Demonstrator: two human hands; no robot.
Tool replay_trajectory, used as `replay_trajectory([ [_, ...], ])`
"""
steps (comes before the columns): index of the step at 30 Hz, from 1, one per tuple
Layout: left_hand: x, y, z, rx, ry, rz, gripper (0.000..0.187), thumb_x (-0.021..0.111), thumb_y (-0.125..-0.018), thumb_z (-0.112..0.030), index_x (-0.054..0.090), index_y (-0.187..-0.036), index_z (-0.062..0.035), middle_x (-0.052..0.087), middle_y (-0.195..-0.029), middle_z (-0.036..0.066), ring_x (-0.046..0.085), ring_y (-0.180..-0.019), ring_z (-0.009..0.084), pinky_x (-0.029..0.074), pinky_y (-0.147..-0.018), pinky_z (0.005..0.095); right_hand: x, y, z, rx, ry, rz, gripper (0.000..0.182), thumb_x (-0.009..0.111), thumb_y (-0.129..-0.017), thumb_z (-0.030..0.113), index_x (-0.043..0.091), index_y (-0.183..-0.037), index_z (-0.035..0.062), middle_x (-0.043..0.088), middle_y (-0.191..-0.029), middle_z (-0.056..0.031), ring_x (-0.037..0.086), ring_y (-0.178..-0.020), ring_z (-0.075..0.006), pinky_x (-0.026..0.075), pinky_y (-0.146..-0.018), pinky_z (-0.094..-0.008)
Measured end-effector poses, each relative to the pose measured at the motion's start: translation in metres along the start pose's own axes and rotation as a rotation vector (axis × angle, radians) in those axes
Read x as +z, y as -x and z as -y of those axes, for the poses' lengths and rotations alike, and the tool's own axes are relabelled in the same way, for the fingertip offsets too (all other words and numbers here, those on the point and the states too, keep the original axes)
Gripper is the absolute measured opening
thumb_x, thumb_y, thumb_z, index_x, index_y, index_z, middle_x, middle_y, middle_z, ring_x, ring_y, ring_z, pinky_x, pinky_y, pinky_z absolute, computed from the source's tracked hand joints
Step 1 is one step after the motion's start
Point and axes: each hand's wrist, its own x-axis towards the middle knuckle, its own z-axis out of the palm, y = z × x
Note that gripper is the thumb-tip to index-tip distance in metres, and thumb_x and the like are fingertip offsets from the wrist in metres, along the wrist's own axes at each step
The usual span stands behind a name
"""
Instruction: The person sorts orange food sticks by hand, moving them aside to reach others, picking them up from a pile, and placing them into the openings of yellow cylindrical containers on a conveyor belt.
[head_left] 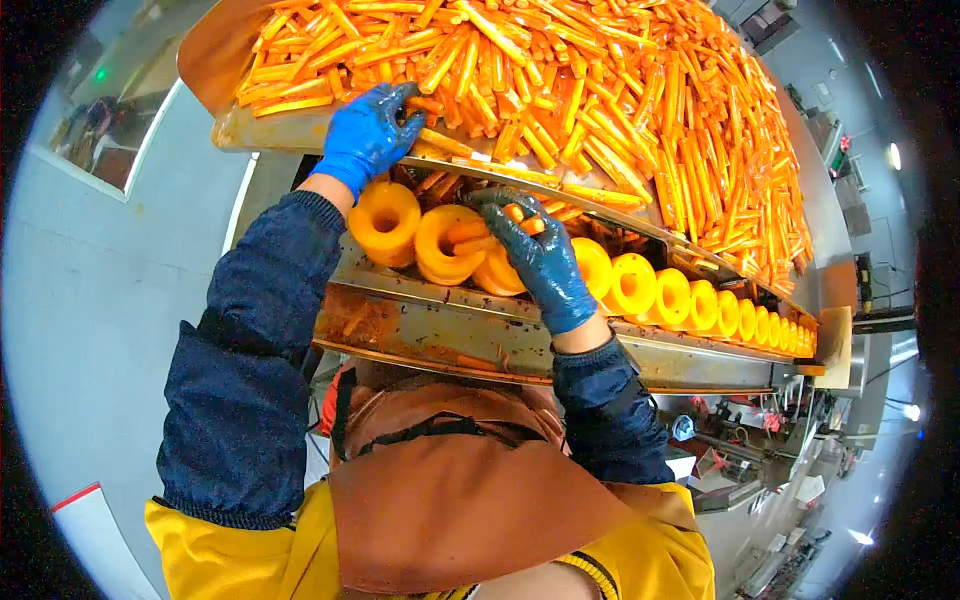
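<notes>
In a bright blue glove, my left hand (pixel 368 138) is at the near edge of the metal tray (pixel 300 130), its thumb and index finger closed about the end of an orange stick (pixel 427 104). My right hand (pixel 545 262), in a wet dark blue glove, grips several short orange sticks (pixel 524 222) over the row of thick yellow-orange rings. Just left of it, one or two sticks (pixel 470 238) rest across the mouth of a ring (pixel 436 258). Another ring (pixel 384 222) is right below my left wrist.
A large heap of glossy orange sticks (pixel 600 90) covers the tray. The rings (pixel 672 298) continue to the right in a long line, along a stained metal trough (pixel 430 325). A brown apron (pixel 450 500) covers my front. Machinery (pixel 750 440) stands lower right.
</notes>
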Motion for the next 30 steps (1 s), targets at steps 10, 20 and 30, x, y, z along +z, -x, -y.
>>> replay_trajectory([
  [10,0.002,-0.001,-0.001,-0.036,0.011,-0.008,0.048,0.06,-0.086,-0.04,0.058,-0.124,-0.01,0.061,-0.118,0.018,0.056,-0.114,0.0335,0.044,-0.098,0.0414,-0.046,0.022,0.018,0.008,0.516,0.054,0.026,0.07,-0.081,0.023,0.07,-0.102,0.0086,0.068,-0.093,-0.015,0.066,-0.085,-0.0285,0.051,-0.076,-0.0352],
  [20,0.007,0.0,0.002,-0.005,0.029,-0.079,0.044,0.062,-0.085,-0.035,0.059,-0.12,-0.0084,0.062,-0.114,0.017,0.061,-0.103,0.0328,0.049,-0.09,0.0403,0.007,0.011,0.005,-0.213,0.338,0.069,0.026,0.069,-0.085,0.019,0.067,-0.107,0.0054,0.068,-0.093,-0.0136,0.066,-0.085,-0.0242,0.052,-0.075,-0.0344],
  [30,0.006,-0.001,0.003,-0.05,0.038,0.016,0.046,0.057,-0.087,-0.043,0.059,-0.124,-0.0162,0.06,-0.12,0.02,0.057,-0.113,0.0337,0.045,-0.097,0.0421,-0.131,-0.031,0.026,-0.124,1.264,0.123,0.039,0.078,-0.068,0.038,0.066,-0.094,0.0118,0.066,-0.087,-0.0119,0.064,-0.084,-0.0314,0.052,-0.071,-0.0401],
])
